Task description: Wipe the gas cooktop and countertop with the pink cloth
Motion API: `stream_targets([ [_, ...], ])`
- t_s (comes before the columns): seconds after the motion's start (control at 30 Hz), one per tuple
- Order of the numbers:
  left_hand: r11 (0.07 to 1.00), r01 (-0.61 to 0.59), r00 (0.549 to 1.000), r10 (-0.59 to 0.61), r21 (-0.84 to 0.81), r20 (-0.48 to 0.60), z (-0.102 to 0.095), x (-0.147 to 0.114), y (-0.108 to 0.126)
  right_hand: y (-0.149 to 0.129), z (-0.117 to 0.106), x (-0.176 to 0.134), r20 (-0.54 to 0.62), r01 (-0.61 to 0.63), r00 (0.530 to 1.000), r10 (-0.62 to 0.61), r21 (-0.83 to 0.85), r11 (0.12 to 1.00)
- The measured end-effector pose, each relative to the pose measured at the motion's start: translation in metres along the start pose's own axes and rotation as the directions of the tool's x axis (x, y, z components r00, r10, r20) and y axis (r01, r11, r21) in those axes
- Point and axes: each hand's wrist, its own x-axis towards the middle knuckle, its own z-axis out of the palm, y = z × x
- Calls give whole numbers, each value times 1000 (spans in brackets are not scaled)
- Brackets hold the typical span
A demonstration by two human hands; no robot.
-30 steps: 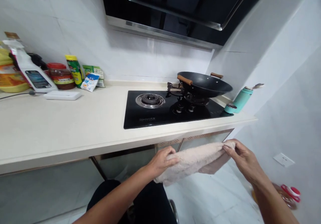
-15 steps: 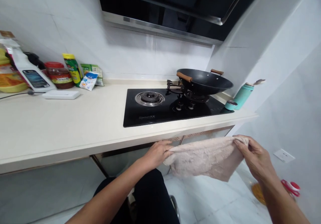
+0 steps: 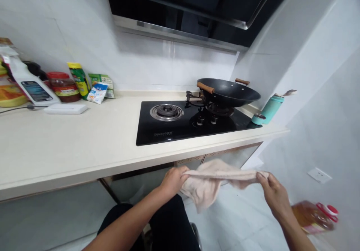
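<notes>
**Cloth [image 3: 206,185] held at both ends**

Far left: squat, red-lidded jar [image 3: 64,89], contents dark red-brown. Left hand [image 3: 174,179] clamped on one end of the limp, creased cloth, which hangs before the counter [image 3: 70,142]; beyond, a round black wok [image 3: 229,93]. Right hand [image 3: 274,191] pinching the opposite end. Far right: clear jug [image 3: 308,214] of amber liquid.

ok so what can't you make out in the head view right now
In the head view:
Gripped ends of the pale pink cloth: hidden inside the left hand and the right hand.
Top of the black burner: covered by the round black wok with brown handles.
Fine print on the white plastic spray bottle: too small to read.
Yellow plastic bottle: cut off by the left edge.
</notes>
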Motion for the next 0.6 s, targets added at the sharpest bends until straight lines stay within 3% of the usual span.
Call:
stream_targets([
  [0.17,986,-37,999,39,-164,7,-28,1,12,-39,-16,17,-179,99,980,-90,44,994],
  [0.37,902,-1,1000,-12,-431,-28,-58,-28,24,-88,-30,17,-214,194,960,-179,53,980],
  [0.6,961,-143,983,110,-238,-147,-130,-50,62,-128,-42,26,-226,285,941,-251,134,949],
])
